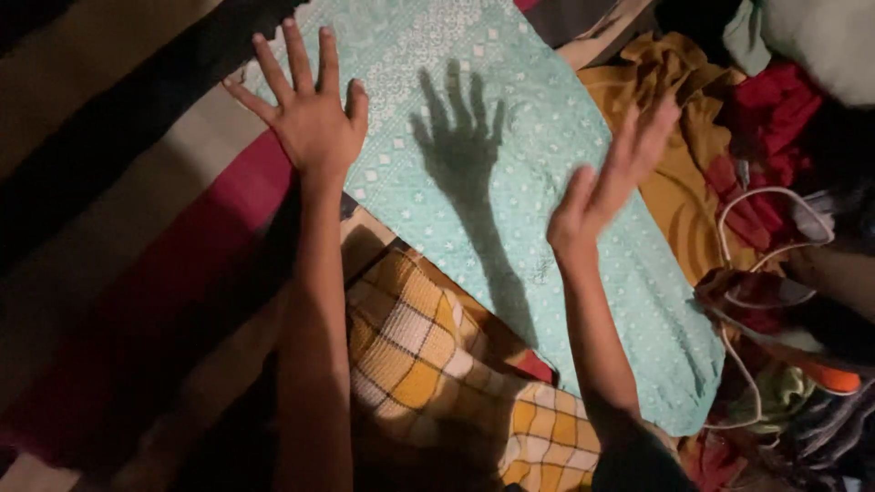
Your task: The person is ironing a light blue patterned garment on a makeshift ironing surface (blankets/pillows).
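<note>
Here: mint cloth [510, 182] long axis top-left to bottom-right | hands [310, 114] open

Open hands [456, 159] over mint cloth [538, 210] (embroidered)

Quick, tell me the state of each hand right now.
Left hand: open, fingers spread, holding nothing, at the edge of the mint-green cloth.
Right hand: open, holding nothing, above the same cloth; contact cannot be told.
</note>
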